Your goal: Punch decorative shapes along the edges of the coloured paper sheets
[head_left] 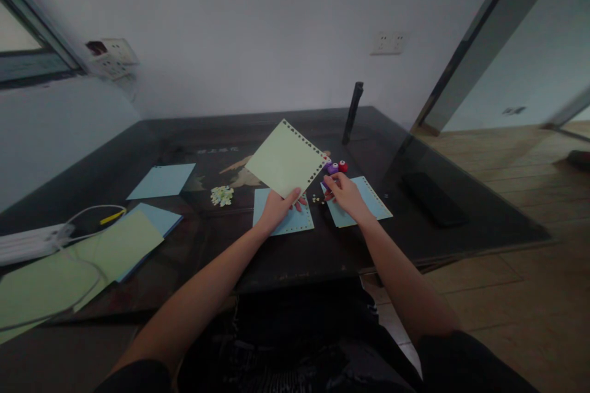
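Your left hand (276,209) pinches green sheet (286,158) by lower corner, thumb on top, sheet raised and tilted so punched edge faces right. Your right hand (343,193) rests fingers curled on purple punch (332,167), just beside that edge; how firmly it grips, cannot tell. Red punch (343,166) touches purple one. Blue sheets (357,201) lie flat beneath both hands on dark table (295,258). Pile of punched bits (222,195) sits left, apart.

Both forearms stretch forward — left hand (276,207) pinched shut, thumb on top; right hand (343,191) curled, fingertips down.
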`<state>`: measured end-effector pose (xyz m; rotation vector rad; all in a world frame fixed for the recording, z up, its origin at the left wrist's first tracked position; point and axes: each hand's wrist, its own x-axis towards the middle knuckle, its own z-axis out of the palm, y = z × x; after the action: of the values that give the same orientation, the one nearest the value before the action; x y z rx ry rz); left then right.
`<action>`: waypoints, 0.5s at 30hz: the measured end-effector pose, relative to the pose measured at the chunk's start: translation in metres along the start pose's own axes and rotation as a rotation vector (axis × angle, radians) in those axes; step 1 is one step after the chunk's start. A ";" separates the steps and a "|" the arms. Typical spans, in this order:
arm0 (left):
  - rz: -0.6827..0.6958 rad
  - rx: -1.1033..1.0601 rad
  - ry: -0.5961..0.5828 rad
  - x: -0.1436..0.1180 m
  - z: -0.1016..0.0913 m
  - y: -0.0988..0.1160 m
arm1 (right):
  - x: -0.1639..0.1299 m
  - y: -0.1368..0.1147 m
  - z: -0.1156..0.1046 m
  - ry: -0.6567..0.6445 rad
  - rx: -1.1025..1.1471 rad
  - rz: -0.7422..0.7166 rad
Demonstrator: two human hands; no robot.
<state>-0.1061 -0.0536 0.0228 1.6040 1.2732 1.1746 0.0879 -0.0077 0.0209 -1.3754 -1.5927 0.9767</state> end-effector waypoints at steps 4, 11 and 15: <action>-0.005 0.020 0.000 -0.001 -0.001 0.004 | 0.000 0.001 0.000 -0.019 -0.044 -0.006; -0.020 0.027 0.006 -0.002 0.000 0.010 | -0.004 -0.002 0.008 -0.103 0.127 0.018; -0.014 0.031 0.011 -0.002 -0.001 0.008 | -0.003 -0.006 0.007 -0.057 0.187 -0.030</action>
<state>-0.1049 -0.0571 0.0301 1.6099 1.3134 1.1619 0.0799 -0.0122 0.0235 -1.2026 -1.5176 1.1257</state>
